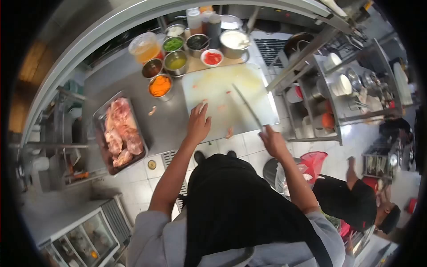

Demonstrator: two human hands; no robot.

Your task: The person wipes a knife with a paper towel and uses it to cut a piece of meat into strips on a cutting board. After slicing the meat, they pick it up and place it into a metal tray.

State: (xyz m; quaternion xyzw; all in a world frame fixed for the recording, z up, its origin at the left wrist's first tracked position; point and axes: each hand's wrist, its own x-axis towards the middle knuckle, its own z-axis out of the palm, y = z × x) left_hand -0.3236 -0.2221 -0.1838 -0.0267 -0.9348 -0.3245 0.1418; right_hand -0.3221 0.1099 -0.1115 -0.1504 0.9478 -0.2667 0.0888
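Observation:
My right hand [272, 141] is closed around the handle of a knife [247, 103], whose long blade points away over the white cutting board [255, 80]. My left hand [199, 122] rests at the board's left edge with its fingers apart, close to a small pinkish scrap [205, 101]. Several more small scraps lie scattered on the board, one of them a meat scrap [229, 132] at its near edge. Left of my left hand, a metal tray [146, 153] holds large pieces of raw meat [122, 127]. A smaller scrap [152, 110] sits on the steel table [164, 127].
Behind the board stand a bowl of orange food [160, 86], a bowl of red strips [211, 58], a tub of white food [234, 42] and squeeze bottles [194, 20]. Shelving [313, 98] stands at the right. Another person [347, 200] is at lower right, near a bin [270, 171].

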